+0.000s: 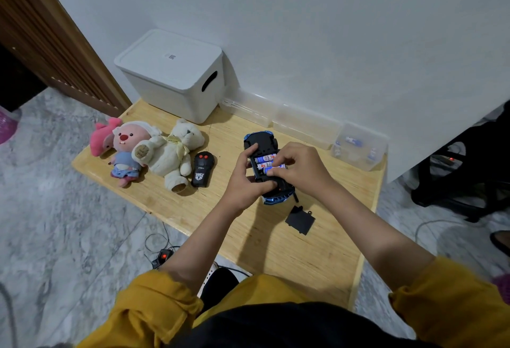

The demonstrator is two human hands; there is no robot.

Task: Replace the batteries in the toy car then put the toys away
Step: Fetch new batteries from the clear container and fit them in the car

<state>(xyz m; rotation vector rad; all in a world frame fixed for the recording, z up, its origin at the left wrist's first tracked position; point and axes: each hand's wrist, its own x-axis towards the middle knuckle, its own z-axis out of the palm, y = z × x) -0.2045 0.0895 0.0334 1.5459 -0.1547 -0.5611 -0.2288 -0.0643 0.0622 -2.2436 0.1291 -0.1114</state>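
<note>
The blue toy car [265,140] lies upside down on the wooden table [193,209], its battery bay open with three blue-and-white batteries [265,158] showing. My left hand [245,179] grips the car's left side and near end. My right hand [296,166] pinches the nearest battery in the bay. The black battery cover [300,220] lies loose on the table just in front of the car. A black remote control [201,170] with two red buttons lies left of the car.
Three plush toys, a pink one [102,137], a pink-faced one [128,148] and a white bear [172,151], lie at the table's left. A lidded white storage bin [171,74] stands by the wall. Clear boxes [303,124] line the wall; the rightmost [358,147] holds batteries.
</note>
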